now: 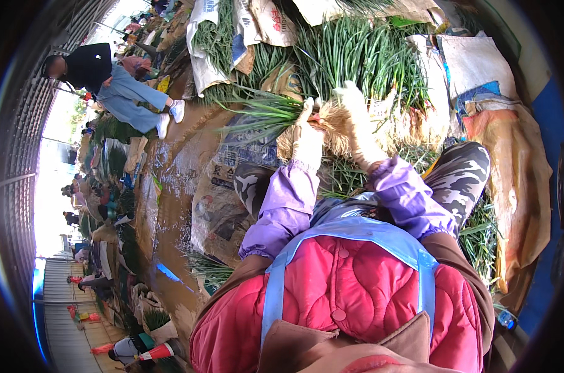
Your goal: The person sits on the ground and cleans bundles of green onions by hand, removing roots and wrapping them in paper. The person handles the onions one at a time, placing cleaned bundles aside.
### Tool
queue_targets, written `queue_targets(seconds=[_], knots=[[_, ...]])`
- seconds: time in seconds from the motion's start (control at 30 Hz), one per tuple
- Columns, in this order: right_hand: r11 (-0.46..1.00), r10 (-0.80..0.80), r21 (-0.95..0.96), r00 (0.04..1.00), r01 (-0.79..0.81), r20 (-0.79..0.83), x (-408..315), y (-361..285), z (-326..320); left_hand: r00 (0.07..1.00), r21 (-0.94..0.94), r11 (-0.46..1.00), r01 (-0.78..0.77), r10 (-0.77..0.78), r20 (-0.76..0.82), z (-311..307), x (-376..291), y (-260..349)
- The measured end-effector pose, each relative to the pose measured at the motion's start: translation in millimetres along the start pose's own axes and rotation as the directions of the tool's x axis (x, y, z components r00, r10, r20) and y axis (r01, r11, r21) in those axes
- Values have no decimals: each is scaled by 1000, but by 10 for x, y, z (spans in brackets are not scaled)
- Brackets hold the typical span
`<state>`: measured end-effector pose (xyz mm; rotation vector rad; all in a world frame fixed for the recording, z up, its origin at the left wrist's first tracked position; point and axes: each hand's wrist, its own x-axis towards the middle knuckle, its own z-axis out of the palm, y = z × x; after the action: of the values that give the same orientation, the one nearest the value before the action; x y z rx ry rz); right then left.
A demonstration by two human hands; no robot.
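Observation:
In my gloved left hand (308, 133) is a bunch of long green leafy stalks (268, 112), its leaves pointing left and its pale, bushy roots (334, 116) to the right. My right hand (354, 119), in a pale glove too, is at the right side of those roots; whether its fingers close on them cannot be told. Beyond both hands a thick row of the same green stalks (356, 56) lies with its roots toward me. Loose green leaves (340, 172) lie between my knees, below the hands.
Printed woven sacks (221, 205) lie on the ground at left, beside a wet brown floor (170, 200). A person (119, 88) stands at upper left. At right are an orange-brown sack (519, 186) and a plastic bottle (506, 320). More people and piles stretch along the far left.

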<state>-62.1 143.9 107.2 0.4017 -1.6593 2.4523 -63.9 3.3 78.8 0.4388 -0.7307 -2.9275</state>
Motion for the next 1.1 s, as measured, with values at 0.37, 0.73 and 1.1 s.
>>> queue_targets(seconds=[0.37, 0.73, 1.1], knots=[[676, 185, -736, 958, 37, 218, 229, -280, -202, 987, 142, 985, -95, 112, -117, 8, 78, 300], [614, 110, -769, 946, 176, 305, 76, -485, -376, 996, 62, 996, -64, 68, -55, 30, 25, 433], [269, -83, -931, 969, 246, 232, 147, -863, -1131, 998, 43, 998, -48, 47, 35, -80, -33, 558]])
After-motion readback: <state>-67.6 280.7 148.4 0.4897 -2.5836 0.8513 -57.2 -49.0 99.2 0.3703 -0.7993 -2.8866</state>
